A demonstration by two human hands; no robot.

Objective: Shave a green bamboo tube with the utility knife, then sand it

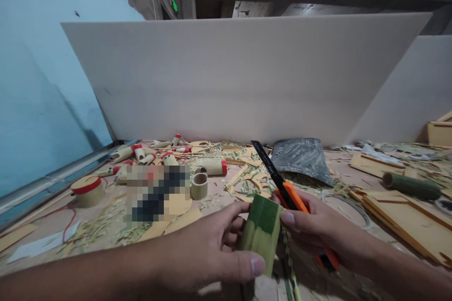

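Note:
In my left hand (226,249) is a short piece of bamboo (261,230), held tilted. Its upper part keeps a dark green skin, while the lower part is pared to a paler yellow-green. My right hand (318,221) is closed around the orange and black handle of a utility knife (294,196). The knife's long dark blade is out and points up and to the left, away from the bamboo. My right thumb touches the bamboo's upper right edge. Below the hands, a thin green strip (291,263) hangs or lies near the bamboo; its ends are hard to make out.
Shavings cover the worktop. Bamboo tubes with red ends (210,167) lie at the back left, near a bamboo ring (199,186) and a red-banded round box (87,191). A grey sheet (300,157), a green bamboo tube (411,185) and wooden frames (413,225) are right. White panel (240,80) behind.

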